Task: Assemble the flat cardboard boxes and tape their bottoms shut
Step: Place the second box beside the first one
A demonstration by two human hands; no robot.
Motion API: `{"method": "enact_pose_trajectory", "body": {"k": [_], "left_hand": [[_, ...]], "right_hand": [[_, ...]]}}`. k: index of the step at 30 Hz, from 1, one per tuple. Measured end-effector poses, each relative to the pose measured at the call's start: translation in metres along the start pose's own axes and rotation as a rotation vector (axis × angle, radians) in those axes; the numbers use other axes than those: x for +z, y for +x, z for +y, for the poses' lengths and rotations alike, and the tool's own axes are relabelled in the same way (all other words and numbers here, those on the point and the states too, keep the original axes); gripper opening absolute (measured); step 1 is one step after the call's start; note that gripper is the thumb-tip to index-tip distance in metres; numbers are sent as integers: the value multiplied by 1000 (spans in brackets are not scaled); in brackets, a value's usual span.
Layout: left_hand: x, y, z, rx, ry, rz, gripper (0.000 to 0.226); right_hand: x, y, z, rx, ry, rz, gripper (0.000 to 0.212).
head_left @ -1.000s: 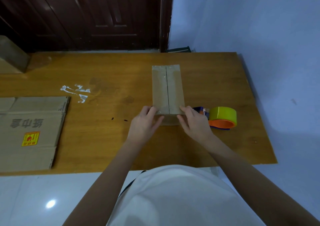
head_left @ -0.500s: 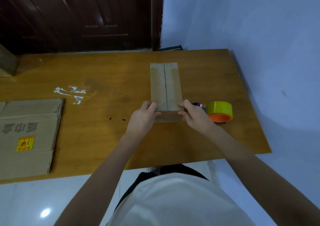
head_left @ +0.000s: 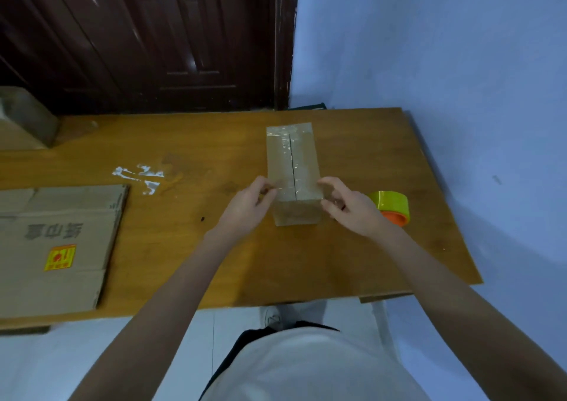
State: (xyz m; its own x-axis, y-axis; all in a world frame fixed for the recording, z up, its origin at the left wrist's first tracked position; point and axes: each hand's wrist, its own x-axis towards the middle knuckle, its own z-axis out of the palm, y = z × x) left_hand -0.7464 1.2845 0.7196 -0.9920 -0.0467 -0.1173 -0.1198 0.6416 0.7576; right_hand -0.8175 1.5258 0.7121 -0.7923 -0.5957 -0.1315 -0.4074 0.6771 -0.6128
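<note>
Tape roll [head_left: 393,205] half-hidden behind right hand [head_left: 352,208]; both grips, left hand [head_left: 248,205] too, curled on box [head_left: 293,170].

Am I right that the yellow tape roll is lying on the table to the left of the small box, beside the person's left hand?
Not quite: the head view shows the yellow tape roll on the table to the right of the small box, beside the right hand.

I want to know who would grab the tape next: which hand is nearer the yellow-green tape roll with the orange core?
Right. The right hand is at the small cardboard box's right side, just beside the yellow-green tape roll; the left hand is at the box's far side from it.
</note>
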Motion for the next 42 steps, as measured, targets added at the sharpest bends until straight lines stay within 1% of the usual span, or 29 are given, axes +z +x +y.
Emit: {"method": "enact_pose_trajectory", "body": {"k": [1, 3, 5, 6, 7, 9, 10, 12, 14, 16, 18, 20, 23, 26, 27, 28, 30, 32, 34, 36, 37, 39, 41, 42], "left_hand": [[-4, 7, 1, -96, -43, -4, 28], [-9, 18, 5, -258, -24, -25, 47], [-9, 26, 14, -337, -12, -58, 64], [-8, 30, 17, -355, -26, -55, 66], [-7, 32, 20, -370, -39, -40, 64], [-5, 36, 28, -410, -70, -9, 60], [-2, 36, 32, -425, -100, -2, 58], [6, 33, 37, -430, -137, 28, 56], [14, 26, 43, -453, -184, 70, 54], [22, 20, 45, -490, -250, 103, 52], [29, 13, 46, -510, -306, 130, 45], [34, 4, 46, -537, -333, 150, 41], [37, -5, 39, -554, -361, 181, 43], [26, -14, 31, -549, -292, 203, 62], [17, -16, 26, -560, -243, 252, 67], [6, -18, 24, -569, -204, 315, 67], [-19, -19, 21, -546, -81, 450, 64], [-47, -20, 24, -491, 68, 532, 63], [-72, -20, 25, -450, 194, 506, 66], [-92, -21, 17, -498, 232, 381, 77], [-102, -25, 11, -542, 192, 324, 84], [-121, -36, -3, -584, 4, 262, 92], [-137, -52, -20, -584, -128, 266, 90], [-144, -62, -28, -588, -155, 277, 87]], "right_hand": [[-1, 4, -2, 29, 53, 36, 37], [-3, 10, -8, 127, 197, 84, 35], [-4, 15, -16, 255, 198, 95, 34], [-4, 16, -21, 318, 208, 81, 36], [-2, 17, -27, 387, 266, 54, 41], [2, 16, -38, 521, 480, -23, 58], [6, 16, -42, 558, 575, -48, 63], [12, 17, -47, 623, 762, -47, 65], [19, 21, -48, 742, 1085, -14, 70], [24, 22, -47, 840, 1461, -24, 84], [30, 21, -47, 853, 1650, -77, 85], [35, 19, -50, 833, 1720, -117, 80], [40, 17, -52, 807, 1720, -145, 71], [39, 12, -52, 771, 1671, -110, 62], [38, 8, -54, 759, 1644, -113, 59], [37, 5, -56, 746, 1615, -119, 57], [35, 3, -58, 724, 1548, -120, 61], [31, 5, -62, 688, 1433, -105, 75], [28, 7, -71, 641, 1300, -96, 78], [30, 6, -84, 576, 1196, -102, 75], [32, 6, -93, 543, 1154, -116, 76], [35, 7, -111, 492, 1066, -141, 77], [40, 12, -130, 446, 996, -166, 80], [44, 15, -141, 430, 969, -177, 82]]}}
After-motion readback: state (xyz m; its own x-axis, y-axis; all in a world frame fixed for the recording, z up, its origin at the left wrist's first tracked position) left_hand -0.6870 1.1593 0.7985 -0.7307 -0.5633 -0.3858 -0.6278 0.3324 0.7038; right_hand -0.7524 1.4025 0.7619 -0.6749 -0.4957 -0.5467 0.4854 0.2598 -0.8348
